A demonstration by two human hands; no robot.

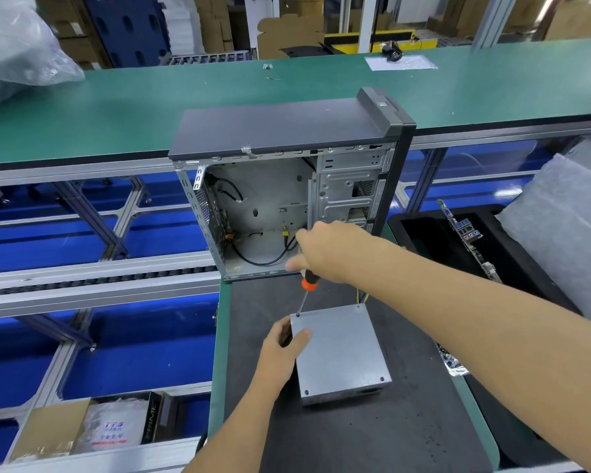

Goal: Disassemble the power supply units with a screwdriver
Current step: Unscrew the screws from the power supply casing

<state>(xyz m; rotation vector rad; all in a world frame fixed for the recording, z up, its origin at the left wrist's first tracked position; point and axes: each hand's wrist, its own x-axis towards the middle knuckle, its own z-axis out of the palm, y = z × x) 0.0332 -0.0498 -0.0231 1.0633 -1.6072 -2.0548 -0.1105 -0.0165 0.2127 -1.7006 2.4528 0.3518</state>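
A grey metal power supply unit [342, 353] lies flat on the dark mat [372, 435] in front of me. My left hand [282, 348] grips its left edge, thumb on the top plate. My right hand [328, 250] holds a screwdriver [307, 288] with a black and orange handle, pointing down. Its tip sits on the screw at the unit's far left corner. Other screws show at the near corners. Coloured wires [362, 297] stick out behind the unit.
An open, gutted computer case [287, 186] stands upright just behind the mat. A black bin [440, 240] holding circuit boards sits at the right, beside grey foam. A green conveyor belt [116, 104] runs across the back. Cardboard boxes lie low on the left.
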